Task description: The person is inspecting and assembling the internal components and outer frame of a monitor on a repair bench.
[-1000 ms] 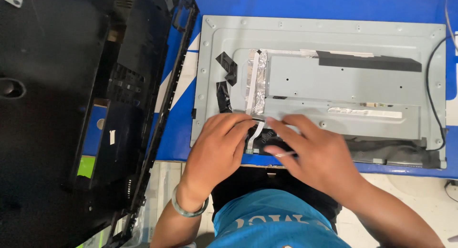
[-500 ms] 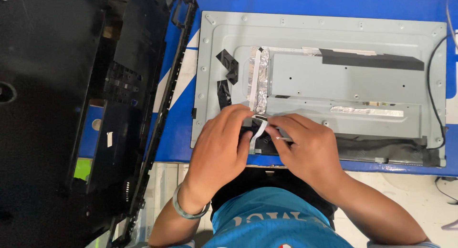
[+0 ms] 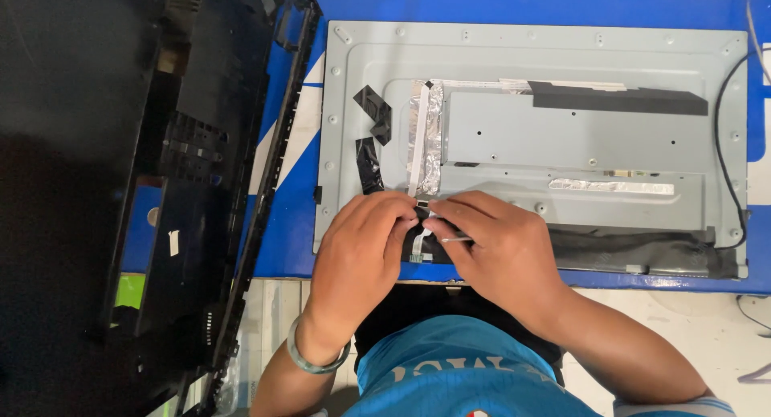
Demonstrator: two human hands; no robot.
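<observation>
A white flat ribbon cable (image 3: 418, 148) is pinched at its lower end by both hands, at 6 o'clock on the grey metal back panel (image 3: 562, 64). The left hand (image 3: 361, 244) and the right hand (image 3: 502, 248) are pressed close, each grip clamped on the cable end. A black plastic cover (image 3: 120, 184) is seen at 9 o'clock on the blue table (image 3: 522, 0).
</observation>
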